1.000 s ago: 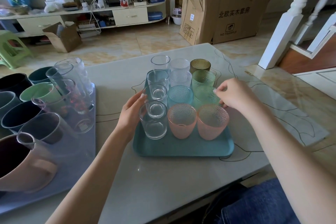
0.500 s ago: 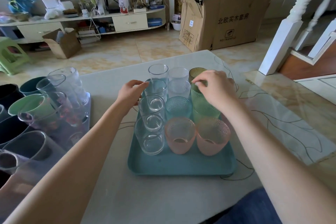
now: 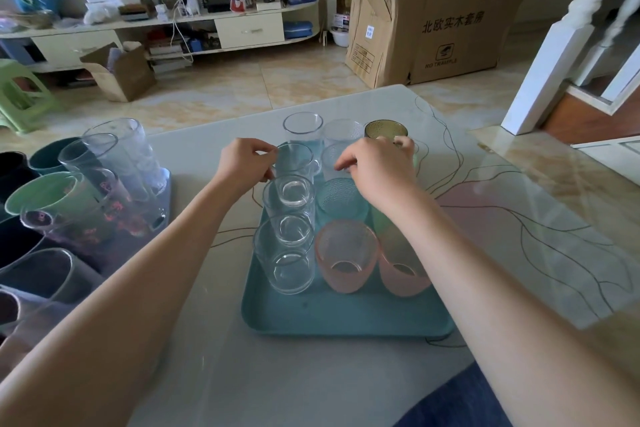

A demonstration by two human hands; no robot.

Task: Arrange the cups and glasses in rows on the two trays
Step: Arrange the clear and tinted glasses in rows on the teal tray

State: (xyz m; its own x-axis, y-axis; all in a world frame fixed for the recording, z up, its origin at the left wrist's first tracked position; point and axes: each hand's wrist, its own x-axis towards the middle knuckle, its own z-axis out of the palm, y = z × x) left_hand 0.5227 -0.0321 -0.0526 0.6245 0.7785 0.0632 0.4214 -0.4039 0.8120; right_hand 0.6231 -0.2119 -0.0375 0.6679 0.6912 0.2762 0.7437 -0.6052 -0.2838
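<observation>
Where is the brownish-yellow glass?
In the head view, the brownish-yellow glass stands at the far right corner of the teal tray, right of a clear dotted glass, just beyond the right hand.

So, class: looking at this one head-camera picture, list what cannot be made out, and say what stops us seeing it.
- Green glasses on the teal tray, head view: mostly covered by the right hand and forearm, so their number is unclear.
- Second pink glass: partly covered by that forearm.
- Cups on the left tray: cut off by the picture's left edge.
- Left hand at the clear glass: fingers overlap its rim, so the grip is unclear.
</observation>
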